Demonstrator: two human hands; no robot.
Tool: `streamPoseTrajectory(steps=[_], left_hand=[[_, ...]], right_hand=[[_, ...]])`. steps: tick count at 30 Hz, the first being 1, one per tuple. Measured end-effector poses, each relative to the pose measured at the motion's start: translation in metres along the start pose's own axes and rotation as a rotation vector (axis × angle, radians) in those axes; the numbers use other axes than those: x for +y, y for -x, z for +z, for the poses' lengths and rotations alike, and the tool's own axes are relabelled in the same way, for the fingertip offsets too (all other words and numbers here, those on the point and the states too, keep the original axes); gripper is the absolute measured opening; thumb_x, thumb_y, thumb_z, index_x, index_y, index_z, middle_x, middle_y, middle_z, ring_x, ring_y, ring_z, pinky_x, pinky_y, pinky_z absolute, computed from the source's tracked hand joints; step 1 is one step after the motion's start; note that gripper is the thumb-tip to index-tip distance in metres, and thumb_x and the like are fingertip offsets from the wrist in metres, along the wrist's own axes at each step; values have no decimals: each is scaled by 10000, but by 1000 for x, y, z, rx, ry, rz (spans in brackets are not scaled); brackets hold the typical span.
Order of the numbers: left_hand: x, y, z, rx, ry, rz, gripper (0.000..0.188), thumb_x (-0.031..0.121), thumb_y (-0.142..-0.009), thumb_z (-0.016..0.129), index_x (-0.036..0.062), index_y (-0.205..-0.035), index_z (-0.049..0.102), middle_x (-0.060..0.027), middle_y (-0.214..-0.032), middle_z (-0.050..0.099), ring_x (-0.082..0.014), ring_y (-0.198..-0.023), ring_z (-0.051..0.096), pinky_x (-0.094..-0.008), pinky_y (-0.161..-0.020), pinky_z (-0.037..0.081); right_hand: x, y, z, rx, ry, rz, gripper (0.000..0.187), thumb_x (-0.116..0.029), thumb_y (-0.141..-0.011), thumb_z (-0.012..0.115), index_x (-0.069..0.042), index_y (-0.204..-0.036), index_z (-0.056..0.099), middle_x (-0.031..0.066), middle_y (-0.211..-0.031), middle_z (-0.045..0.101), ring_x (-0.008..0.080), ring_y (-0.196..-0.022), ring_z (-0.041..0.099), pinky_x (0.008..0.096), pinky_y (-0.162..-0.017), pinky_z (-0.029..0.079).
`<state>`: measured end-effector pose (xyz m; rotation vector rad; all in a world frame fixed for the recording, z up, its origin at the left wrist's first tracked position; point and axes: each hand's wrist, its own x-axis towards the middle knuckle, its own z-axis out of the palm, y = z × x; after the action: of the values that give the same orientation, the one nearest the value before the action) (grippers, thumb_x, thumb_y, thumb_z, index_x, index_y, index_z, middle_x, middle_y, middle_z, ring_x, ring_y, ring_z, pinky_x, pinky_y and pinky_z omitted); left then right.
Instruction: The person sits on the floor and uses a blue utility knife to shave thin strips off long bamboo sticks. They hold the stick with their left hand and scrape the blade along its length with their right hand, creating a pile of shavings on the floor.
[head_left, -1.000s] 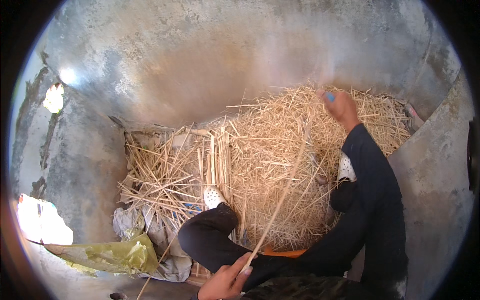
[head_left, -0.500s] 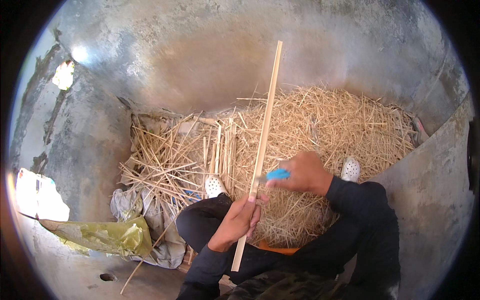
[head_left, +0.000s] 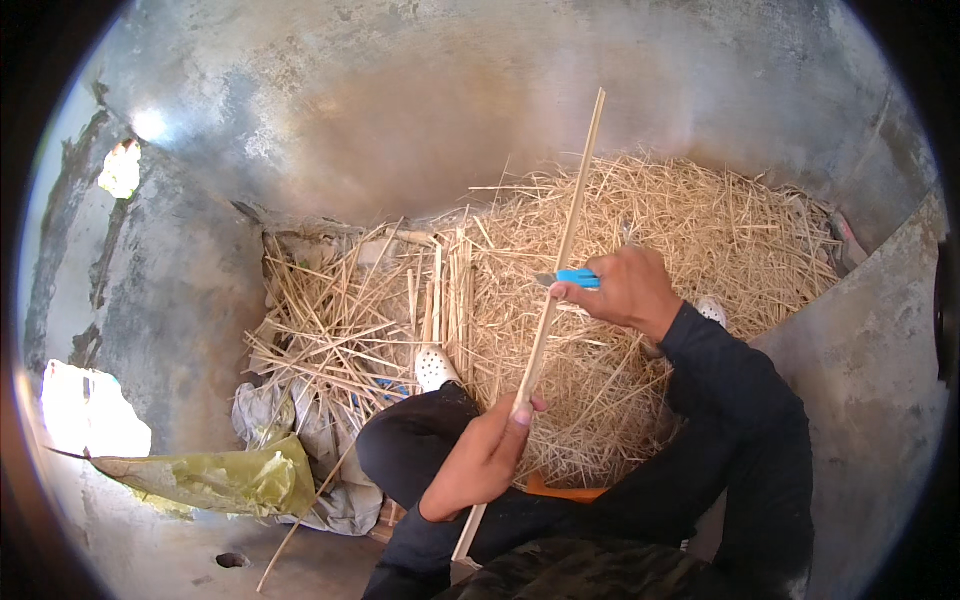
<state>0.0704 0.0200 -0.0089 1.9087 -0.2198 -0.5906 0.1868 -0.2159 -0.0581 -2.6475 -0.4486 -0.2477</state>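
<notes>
A long, pale strip of split bamboo or wood (head_left: pixel 537 362) runs slantwise upward from my lap, its top end leaning to the right. My left hand (head_left: pixel 484 452) is closed round its lower part, thumb lying along the strip. In my right hand (head_left: pixel 632 292) is a utility knife (head_left: pixel 577 279) with a blue handle. The knife's blade lies against the strip's edge, above my left hand, and my right thumb touches or nearly touches the strip there.
Beyond my hands spreads a heap of thin shavings (head_left: pixel 700 220). Several split sticks (head_left: pixel 340 320) lie in a loose pile at left. Concrete walls (head_left: pixel 430 110) close in the space. A yellowish sheet (head_left: pixel 230 475) sags at lower left, and white clogs (head_left: pixel 435 369) are on my feet.
The knife in my right hand has moved up along the strip, away from my left hand. The strip has turned edge-on and its top leans further right.
</notes>
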Motion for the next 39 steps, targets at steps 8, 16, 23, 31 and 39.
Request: streamPoseTrajectory(steps=[8,16,23,31,39], left_hand=[[-2,7,-3,87,-112,40,317,274,-1031,372,21,-1113,544,30,-648,404,-61,-590,372,-240,-545,328],[1,11,-5,196,-325,101,303,242,-1021,384,-8,-1085,543,-113,-640,500,-182,-577,505,-335,-581,409],[2,19,-3,188,-347,42,288,235,-1015,397,6,-1099,549,-146,-628,512,-241,-578,556,-350,-578,422],[-1,27,-4,198,-297,95,275,209,-1007,413,-6,-1104,553,-143,-607,523,-297,-535,564,-367,-543,422],[-2,26,-5,242,-419,158,215,171,-983,450,15,-1107,530,-197,-584,533,-405,-568,584,-445,-507,436]], right_hand=[[-7,2,17,-67,-5,-34,872,-880,-740,324,-93,-624,680,75,-439,506,233,-430,560,400,-409,391],[-23,3,24,-60,-13,-126,857,-861,-751,352,-75,-553,630,89,-437,514,241,-413,562,369,-394,397],[-29,5,22,2,23,-185,790,-780,-789,443,-49,-535,602,114,-420,494,276,-420,566,388,-420,430],[-38,22,21,73,-78,-291,803,-776,-834,363,-77,-524,609,111,-407,485,280,-378,524,393,-406,416],[-41,28,21,-58,-52,-275,734,-749,-824,426,-85,-626,668,105,-470,543,273,-451,576,393,-434,439]])
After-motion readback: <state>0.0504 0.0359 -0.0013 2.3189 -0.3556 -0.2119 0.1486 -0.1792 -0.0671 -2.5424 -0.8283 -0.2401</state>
